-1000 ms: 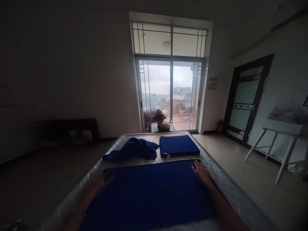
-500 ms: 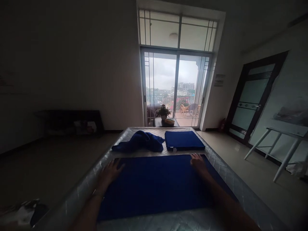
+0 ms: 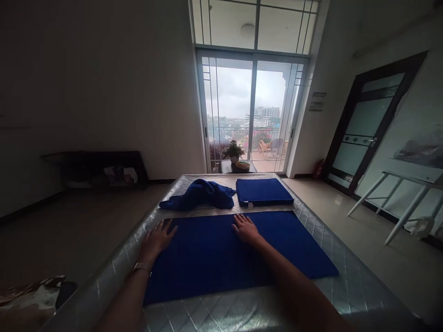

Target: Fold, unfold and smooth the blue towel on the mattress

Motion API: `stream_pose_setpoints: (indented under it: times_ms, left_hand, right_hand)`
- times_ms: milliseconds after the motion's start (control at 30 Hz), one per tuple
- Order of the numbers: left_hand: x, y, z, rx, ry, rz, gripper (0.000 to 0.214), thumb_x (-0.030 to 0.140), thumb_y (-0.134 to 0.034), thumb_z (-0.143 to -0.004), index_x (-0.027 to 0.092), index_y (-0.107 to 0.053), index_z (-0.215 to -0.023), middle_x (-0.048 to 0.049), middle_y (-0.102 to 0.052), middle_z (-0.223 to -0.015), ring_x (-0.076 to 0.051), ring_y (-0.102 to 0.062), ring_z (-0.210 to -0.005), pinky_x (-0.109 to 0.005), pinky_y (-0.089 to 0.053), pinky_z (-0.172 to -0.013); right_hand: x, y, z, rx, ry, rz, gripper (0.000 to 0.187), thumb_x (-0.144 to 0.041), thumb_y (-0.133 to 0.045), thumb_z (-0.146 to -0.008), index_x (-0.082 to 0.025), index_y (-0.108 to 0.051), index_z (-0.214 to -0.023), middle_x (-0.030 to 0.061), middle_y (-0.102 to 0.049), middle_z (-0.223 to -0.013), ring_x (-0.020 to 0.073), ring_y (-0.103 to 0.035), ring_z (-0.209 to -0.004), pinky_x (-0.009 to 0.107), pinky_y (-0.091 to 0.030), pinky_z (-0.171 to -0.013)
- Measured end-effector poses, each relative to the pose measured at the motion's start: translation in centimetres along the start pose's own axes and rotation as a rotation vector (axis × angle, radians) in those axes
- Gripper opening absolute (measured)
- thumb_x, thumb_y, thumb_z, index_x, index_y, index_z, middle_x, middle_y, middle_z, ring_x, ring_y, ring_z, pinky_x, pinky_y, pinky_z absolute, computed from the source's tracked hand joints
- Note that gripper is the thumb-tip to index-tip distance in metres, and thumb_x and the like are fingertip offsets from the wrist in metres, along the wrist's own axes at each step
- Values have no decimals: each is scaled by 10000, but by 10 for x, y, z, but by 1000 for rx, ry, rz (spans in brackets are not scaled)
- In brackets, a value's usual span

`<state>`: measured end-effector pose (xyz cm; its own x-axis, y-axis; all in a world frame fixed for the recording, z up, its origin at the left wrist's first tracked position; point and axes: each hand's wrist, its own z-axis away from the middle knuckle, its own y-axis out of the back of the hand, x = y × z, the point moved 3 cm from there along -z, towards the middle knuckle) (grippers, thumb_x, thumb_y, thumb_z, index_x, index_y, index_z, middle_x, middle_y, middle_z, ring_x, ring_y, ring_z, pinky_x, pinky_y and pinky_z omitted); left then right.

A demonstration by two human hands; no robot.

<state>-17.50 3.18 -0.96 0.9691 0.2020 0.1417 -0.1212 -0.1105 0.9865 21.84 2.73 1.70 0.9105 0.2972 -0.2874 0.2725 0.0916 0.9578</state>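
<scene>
A dark blue cloth (image 3: pixel 207 258) lies flat and smooth across the bed's plastic-covered mattress (image 3: pixel 194 313). My left hand (image 3: pixel 157 240) rests at the cloth's far left corner, fingers spread, with a band on the wrist. Near the middle of the far edge, my right hand (image 3: pixel 246 229) lies palm down on the cloth, its fingers stretched out. Beyond the far edge sit a crumpled blue cloth (image 3: pixel 204 194) on the left and a neat stack of folded blue cloths (image 3: pixel 265 191) with a small white tag on the right.
Behind the mattress stands a small black table (image 3: pixel 226 167) with a potted plant (image 3: pixel 234 151), before a sliding glass door (image 3: pixel 230 101). A white stool (image 3: pixel 411 173) is on the right. Low at left lies a patterned fabric item (image 3: pixel 31 299).
My right hand has slid left along the far edge, from near the right corner to the middle. My left hand stays at the left corner. The view has tipped slightly down.
</scene>
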Motion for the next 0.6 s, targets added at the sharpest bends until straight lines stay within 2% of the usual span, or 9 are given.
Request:
stream_pose_setpoints:
  times_ms: [233, 333, 433, 533, 600]
  left_hand:
    - [-8, -11, -9, 33, -13, -21, 723, 620, -266, -985, 222, -333, -1585, -155, -275, -1664, -324, -276, -1527, -550, -221, -1219]
    - [-5, -7, -6, 0, 4, -23, 727, 609, -249, -992, 216, -278, -1603, -140, -251, -1674, -300, -247, -1540, -541, -198, -1233]
    - [-2, -1, -1, -14, -4, -40, 723, 592, -225, -1005, 203, -237, -1614, -143, -242, -1676, -297, -233, -1544, -546, -205, -1232]
    - [-2, 4, 3, -11, -34, -125, 672, 527, -239, -1019, 200, -275, -1604, -158, -259, -1668, -317, -277, -1527, -562, -216, -1221]
    - [1, 9, 5, 31, -49, -199, 646, 496, -268, -1014, 192, -346, -1580, -170, -343, -1633, -327, -328, -1505, -566, -222, -1216]
  right_hand:
    - [141, 42, 33, 9, -308, 126, 664, -470, -213, -1042, -134, -243, -1614, 67, -203, -1685, 187, -137, -1558, 365, -80, -1252]
    - [188, 52, 49, 37, -444, 164, 675, -447, -205, -1036, -93, -239, -1610, 93, -205, -1684, 205, -159, -1555, 370, -97, -1250]
    - [210, 54, 56, 88, -515, 183, 678, -411, -202, -1030, -49, -235, -1603, 119, -206, -1682, 217, -169, -1553, 363, -105, -1249]
    - [212, 51, 55, 108, -525, 186, 679, -402, -204, -1029, -36, -238, -1600, 130, -213, -1680, 227, -180, -1550, 365, -109, -1249]
    - [211, 49, 53, 111, -525, 188, 676, -402, -212, -1029, -38, -245, -1599, 130, -218, -1679, 233, -188, -1548, 365, -118, -1247]
